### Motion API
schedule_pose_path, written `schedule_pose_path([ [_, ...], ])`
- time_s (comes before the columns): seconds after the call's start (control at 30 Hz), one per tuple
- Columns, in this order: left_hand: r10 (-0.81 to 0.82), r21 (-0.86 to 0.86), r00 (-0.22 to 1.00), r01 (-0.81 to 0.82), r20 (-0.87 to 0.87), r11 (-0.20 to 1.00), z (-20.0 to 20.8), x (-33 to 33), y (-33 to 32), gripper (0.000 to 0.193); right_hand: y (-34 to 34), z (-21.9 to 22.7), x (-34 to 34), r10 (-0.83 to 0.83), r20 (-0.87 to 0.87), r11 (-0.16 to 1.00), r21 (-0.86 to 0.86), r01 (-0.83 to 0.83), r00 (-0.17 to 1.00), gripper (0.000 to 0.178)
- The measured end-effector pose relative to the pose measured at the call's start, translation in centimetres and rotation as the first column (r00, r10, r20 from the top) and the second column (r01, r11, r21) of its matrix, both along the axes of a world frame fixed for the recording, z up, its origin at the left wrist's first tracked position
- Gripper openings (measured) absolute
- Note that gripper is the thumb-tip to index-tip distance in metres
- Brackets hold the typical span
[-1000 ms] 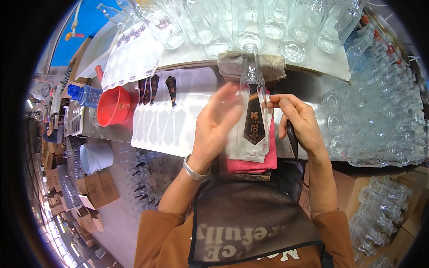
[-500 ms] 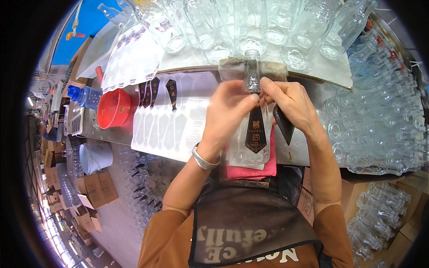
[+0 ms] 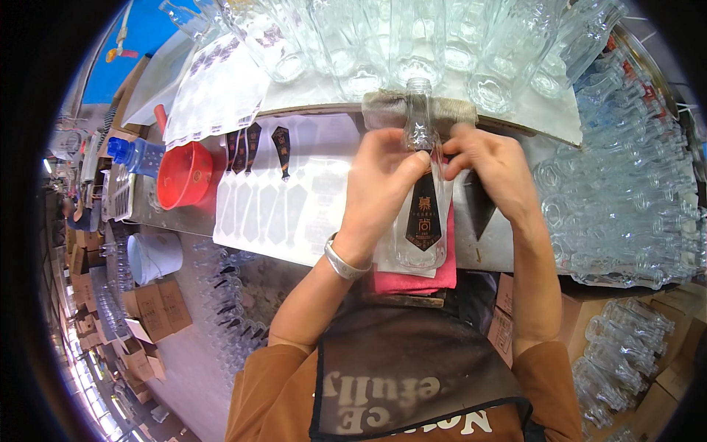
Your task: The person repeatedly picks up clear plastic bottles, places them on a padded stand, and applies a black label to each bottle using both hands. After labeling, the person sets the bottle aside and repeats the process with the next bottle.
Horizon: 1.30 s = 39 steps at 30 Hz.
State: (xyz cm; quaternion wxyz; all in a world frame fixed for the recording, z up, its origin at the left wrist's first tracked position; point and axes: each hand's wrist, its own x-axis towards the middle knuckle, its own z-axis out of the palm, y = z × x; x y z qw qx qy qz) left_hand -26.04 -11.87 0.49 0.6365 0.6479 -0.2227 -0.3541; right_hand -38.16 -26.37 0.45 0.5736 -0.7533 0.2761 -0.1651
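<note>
A clear glass bottle [image 3: 419, 259] lies on a folded pink cloth [image 3: 446, 283] in front of me, its neck resting on a rolled beige towel [image 3: 458, 109]. On the bottle's face is a black tie-shaped label [image 3: 423, 214] with copper-coloured print. My left hand [image 3: 379, 173] grips the bottle below the neck, the thumb pressed on the label's top end. My right hand [image 3: 497, 169] is beside the neck, a little apart from the glass, its fingertips slightly blurred. From under its palm hangs a dark, flat, pointed piece [image 3: 480, 210], its upper end hidden by the hand.
Left of the bottle lies a white label sheet [image 3: 276, 214] with several black labels left on it. Beyond it stand a red tub [image 3: 185, 177] and a blue-capped plastic bottle [image 3: 140, 156]. Glass bottles [image 3: 353, 51] crowd the raised shelf, with more stacked at right [image 3: 611, 199].
My right hand has drawn back from the bottle's neck to the right, the dark piece shifting with it. The left hand keeps its grip and thumb position.
</note>
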Motion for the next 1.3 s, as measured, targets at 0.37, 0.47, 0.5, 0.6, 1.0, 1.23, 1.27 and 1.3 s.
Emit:
schedule_pose_path([
  [0.37, 0.017, 0.022, 0.999, -0.018, 0.030, 1.000, -0.3, 0.0, -0.2, 0.044, 2.1, -0.4, -2.7, -0.344, 0.355, 0.885, 0.433, 0.174, 0.869, 0.034],
  [0.47, 0.005, 0.019, 0.999, -0.006, 0.036, 1.000, -0.3, 0.2, -0.3, 0.044, 0.0, 2.1, -1.0, -0.180, 0.330, 0.981, 0.133, 0.144, 0.927, 0.031],
  [0.5, 0.002, 0.017, 0.999, -0.003, 0.037, 1.000, -0.3, 0.2, -0.3, 0.044, -0.2, 2.5, -0.4, -0.171, 0.337, 0.984, 0.098, 0.146, 0.926, 0.029],
  [0.6, -0.001, 0.006, 1.000, 0.001, 0.018, 1.000, -0.1, 0.2, -0.3, 0.044, -0.9, 2.7, 0.2, -0.092, 0.307, 0.996, 0.045, 0.082, 0.947, 0.028],
  [1.0, 0.054, -0.029, 0.997, -0.052, 0.060, 0.998, -0.6, -0.1, -0.5, 0.042, -1.2, 4.1, 2.3, 0.018, 0.248, 0.948, -0.312, 0.062, 0.968, 0.027],
  [1.23, 0.067, -0.055, 0.996, -0.064, 0.054, 0.996, -0.5, -0.2, -0.5, 0.042, -0.6, 4.7, 2.7, 0.130, 0.189, 0.888, -0.458, -0.030, 0.973, 0.027],
  [1.27, 0.065, -0.038, 0.996, -0.063, 0.058, 0.997, -0.4, -0.2, -0.5, 0.042, -0.6, 4.8, 2.8, 0.108, 0.183, 0.913, -0.406, -0.025, 0.977, 0.027],
  [1.3, 0.063, -0.021, 0.996, -0.061, 0.061, 0.998, -0.2, -0.2, -0.5, 0.042, -0.7, 4.8, 2.8, 0.143, 0.192, 0.886, -0.462, -0.039, 0.971, 0.027],
])
